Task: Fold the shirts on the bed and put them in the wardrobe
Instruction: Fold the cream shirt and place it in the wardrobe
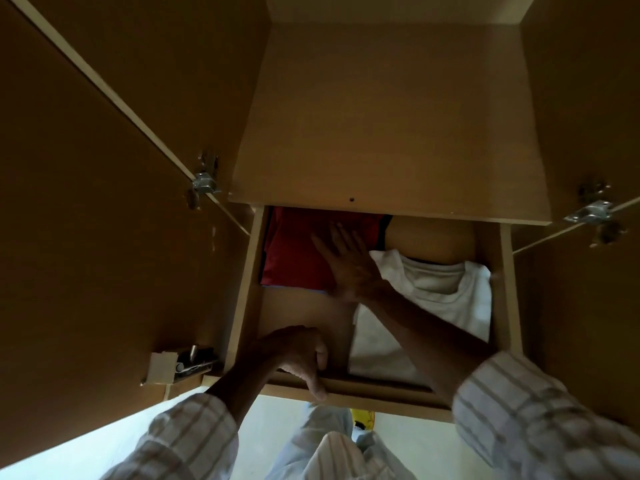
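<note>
A person's left hand [298, 351] gripped the front edge of a pulled-out wardrobe drawer [346, 393], its fingers [317, 379] curled over the lip. That hold looked right for steadying the drawer during tidying. Deeper in, at the drawer's left, a folded red shirt [294, 254] lay flat, dark trim at its far right corner. The right hand [346, 265] pressed on it with fingers spread and straight; a light, even push toward the back seemed wisest, so the fold would not bunch. At the drawer's right, a folded white shirt [433, 289] rested collar up, partly beneath the right forearm, just beside the red one.
</note>
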